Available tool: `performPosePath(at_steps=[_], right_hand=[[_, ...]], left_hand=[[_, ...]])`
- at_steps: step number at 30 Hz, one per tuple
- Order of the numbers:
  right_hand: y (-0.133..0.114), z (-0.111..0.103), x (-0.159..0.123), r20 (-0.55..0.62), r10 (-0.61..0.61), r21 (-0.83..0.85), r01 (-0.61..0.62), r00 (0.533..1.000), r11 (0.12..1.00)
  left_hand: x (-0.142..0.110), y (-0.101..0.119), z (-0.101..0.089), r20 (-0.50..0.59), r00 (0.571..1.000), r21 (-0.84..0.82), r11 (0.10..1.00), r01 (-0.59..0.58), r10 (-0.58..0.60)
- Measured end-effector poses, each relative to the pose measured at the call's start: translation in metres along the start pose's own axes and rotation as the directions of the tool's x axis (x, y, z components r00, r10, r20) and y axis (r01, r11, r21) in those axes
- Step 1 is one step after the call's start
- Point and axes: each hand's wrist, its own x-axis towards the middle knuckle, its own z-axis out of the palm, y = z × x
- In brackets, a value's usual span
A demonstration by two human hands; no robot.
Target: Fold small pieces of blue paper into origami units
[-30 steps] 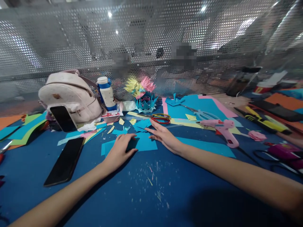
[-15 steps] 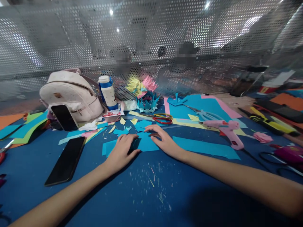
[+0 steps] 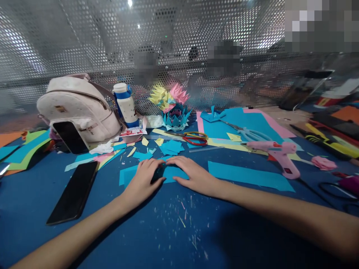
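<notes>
Head view: flat bright-blue paper sheet [image 3: 170, 174] on the dark-blue desk [image 3: 126, 243], beneath the person's left hand [image 3: 143, 178] and right hand [image 3: 198, 176]. Each grip is half open, thumb apart from curved fingers, nothing pinched. Beyond lie red-and-yellow-handled metal scissors [image 3: 184, 137]; rightward, a pink plastic glue gun [image 3: 284, 150]; leftward, a black rectangular phone [image 3: 73, 193].

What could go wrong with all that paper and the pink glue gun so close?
The right arm might snag the glue gun's cord and tug the glue gun. If the gun is hot, which I can't tell, its tip could mark the yellow strip beside it. Also, the blue paper under both hands might crease or slip if they press unevenly.
</notes>
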Motion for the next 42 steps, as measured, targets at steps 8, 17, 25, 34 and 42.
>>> performPosePath(at_steps=[8, 17, 25, 34, 42], right_hand=[[0.0, 0.0, 0.001, 0.04, 0.001, -0.024, 0.0, 0.999, 1.0], [-0.001, -0.001, -0.001, 0.023, -0.019, 0.008, 0.019, 1.0, 1.0], [-0.004, -0.004, 0.0, -0.027, -0.016, 0.071, 0.018, 1.0, 0.997], [-0.008, -0.008, -0.001, -0.091, -0.003, 0.114, 0.013, 0.996, 0.993], [-0.008, -0.007, -0.001, -0.278, -0.037, 0.086, 0.064, 0.96, 0.994]], left_hand=[[0.001, 0.0, -0.001, 0.015, 1.0, -0.013, 1.0, -0.008, 0.008], [-0.001, -0.002, 0.0, -0.002, 0.999, -0.031, 0.999, -0.036, 0.036], [-0.003, 0.001, -0.002, -0.031, 0.998, -0.033, 0.998, -0.046, 0.045], [-0.004, 0.003, -0.004, -0.104, 0.992, -0.195, 0.98, 0.043, -0.065], [-0.005, 0.018, -0.002, -0.256, 0.935, -0.528, 0.845, 0.078, -0.247]])
